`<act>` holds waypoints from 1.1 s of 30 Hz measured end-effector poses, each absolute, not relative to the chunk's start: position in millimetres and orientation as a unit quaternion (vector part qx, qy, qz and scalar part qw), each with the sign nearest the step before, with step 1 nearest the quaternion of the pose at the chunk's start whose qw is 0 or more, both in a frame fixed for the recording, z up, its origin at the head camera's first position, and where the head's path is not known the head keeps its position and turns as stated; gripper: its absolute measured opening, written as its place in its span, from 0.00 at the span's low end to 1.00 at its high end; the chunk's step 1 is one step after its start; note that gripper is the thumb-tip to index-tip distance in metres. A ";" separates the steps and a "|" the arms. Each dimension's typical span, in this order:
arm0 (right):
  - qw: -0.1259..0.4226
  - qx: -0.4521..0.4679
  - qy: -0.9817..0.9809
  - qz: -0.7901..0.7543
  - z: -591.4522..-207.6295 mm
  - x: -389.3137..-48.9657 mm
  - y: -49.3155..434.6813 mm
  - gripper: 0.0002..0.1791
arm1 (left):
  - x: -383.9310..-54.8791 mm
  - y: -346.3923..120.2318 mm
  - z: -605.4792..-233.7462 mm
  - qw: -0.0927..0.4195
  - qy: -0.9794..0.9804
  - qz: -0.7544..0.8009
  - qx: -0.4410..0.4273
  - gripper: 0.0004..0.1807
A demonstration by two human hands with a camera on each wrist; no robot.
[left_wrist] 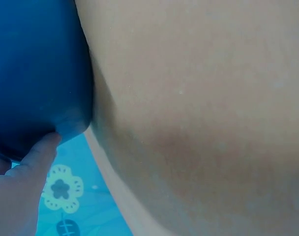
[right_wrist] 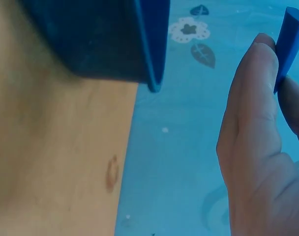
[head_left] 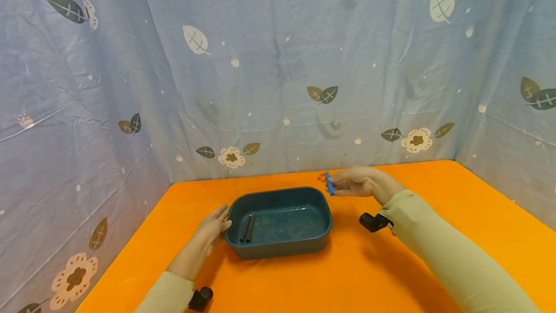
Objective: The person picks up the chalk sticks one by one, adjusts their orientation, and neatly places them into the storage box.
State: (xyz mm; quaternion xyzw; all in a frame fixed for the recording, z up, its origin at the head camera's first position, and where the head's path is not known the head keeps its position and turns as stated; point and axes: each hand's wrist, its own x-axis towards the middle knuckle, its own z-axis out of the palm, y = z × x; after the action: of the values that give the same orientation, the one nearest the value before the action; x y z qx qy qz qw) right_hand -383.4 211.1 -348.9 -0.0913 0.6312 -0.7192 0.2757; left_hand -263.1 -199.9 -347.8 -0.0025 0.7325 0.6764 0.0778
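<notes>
Wide above, close at the wrists

The head view looks forward and down, the surface [head_left: 282,286] low in frame, the floral curtain [head_left: 260,62] across the top. Both wrist views sit closer, tilted sideways, the rectangular tray [head_left: 282,249] upper left in each. All three share tray, surface and curtain; head and right wrist also share the blue rod [right_wrist: 289,40].

No readable text, labels, or numbers

A dark teal, glossy, rectangular basin [head_left: 282,249] with rounded corners and a thin rim sits open side up on the orange tabletop [head_left: 295,286]. A slim, straight, bright blue stick [head_left: 330,186] with a blunt end is held aloft, tilted, near the basin's far right corner.
</notes>
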 end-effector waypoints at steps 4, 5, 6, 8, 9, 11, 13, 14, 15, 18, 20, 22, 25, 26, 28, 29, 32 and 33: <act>0.275 -0.059 0.657 -0.699 -282.6 -323.7 168.0 0.12 | -263.0 -200.2 -347.9 0.078 0.732 0.677 -0.002 0.34; 0.273 -0.057 0.657 -0.700 -277.4 -317.9 162.7 0.13 | -262.9 -200.1 -347.9 0.078 0.731 0.678 -0.002 0.34; 0.271 -0.054 0.661 -0.698 -274.1 -314.2 158.9 0.12 | -262.9 -200.2 -348.2 0.079 0.731 0.678 -0.003 0.34; 0.271 -0.059 0.659 -0.699 -274.0 -313.5 155.1 0.07 | -262.7 -200.2 -348.5 0.080 0.730 0.679 -0.002 0.34; 0.270 -0.057 0.660 -0.699 -276.1 -316.1 153.8 0.06 | -262.7 -200.2 -348.5 0.081 0.729 0.679 -0.002 0.34; 0.283 -0.076 0.651 -0.700 -282.2 -324.4 154.0 0.11 | -262.9 -200.3 -348.7 0.081 0.729 0.679 -0.001 0.34; 0.288 -0.079 0.657 -0.692 -285.1 -330.8 150.2 0.15 | -263.5 -200.2 -348.4 0.082 0.729 0.680 0.000 0.34; 0.290 -0.079 0.660 -0.689 -285.8 -333.2 147.6 0.15 | -263.8 -200.1 -348.1 0.081 0.729 0.680 0.000 0.34; 0.290 -0.079 0.662 -0.686 -284.9 -333.4 144.3 0.13 | -264.3 -199.9 -348.0 0.080 0.729 0.680 -0.001 0.34; 0.278 -0.061 0.682 -0.674 -280.3 -330.1 131.0 0.10 | -265.5 -198.9 -347.6 0.080 0.727 0.682 -0.002 0.34; 0.276 -0.052 0.684 -0.674 -280.5 -331.3 124.8 0.07 | -266.1 -198.1 -347.7 0.079 0.725 0.684 -0.001 0.34; 0.280 -0.046 0.683 -0.673 -280.4 -332.5 118.9 0.05 | -266.4 -197.7 -347.8 0.081 0.723 0.686 0.002 0.34; 0.285 -0.032 0.683 -0.672 -280.5 -335.2 109.7 0.05 | -266.1 -197.8 -347.7 0.081 0.723 0.686 0.003 0.34; 0.288 -0.028 0.684 -0.670 -280.5 -335.9 106.2 0.05 | -265.8 -198.1 -347.4 0.080 0.725 0.684 0.003 0.34; 0.294 -0.024 0.685 -0.666 -280.1 -337.5 99.9 0.05 | -265.4 -199.1 -347.2 0.080 0.727 0.682 0.001 0.34; 0.297 -0.020 0.684 -0.666 -280.1 -338.3 96.7 0.05 | -265.2 -199.6 -347.2 0.080 0.727 0.682 0.000 0.34; 0.310 -0.013 0.688 -0.656 -280.8 -341.5 86.8 0.03 | -264.6 -200.4 -346.7 0.080 0.728 0.680 -0.002 0.34; 0.314 -0.009 0.690 -0.653 -281.3 -342.8 83.5 0.03 | -264.5 -200.4 -346.7 0.080 0.727 0.681 -0.002 0.34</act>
State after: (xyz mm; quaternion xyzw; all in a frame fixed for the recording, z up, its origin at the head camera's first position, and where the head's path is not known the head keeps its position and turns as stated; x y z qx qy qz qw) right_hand -342.8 83.5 -281.3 -0.0093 0.6895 -0.6527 0.3139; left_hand -264.5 -200.4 -346.7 -0.0025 0.7275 0.6815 0.0797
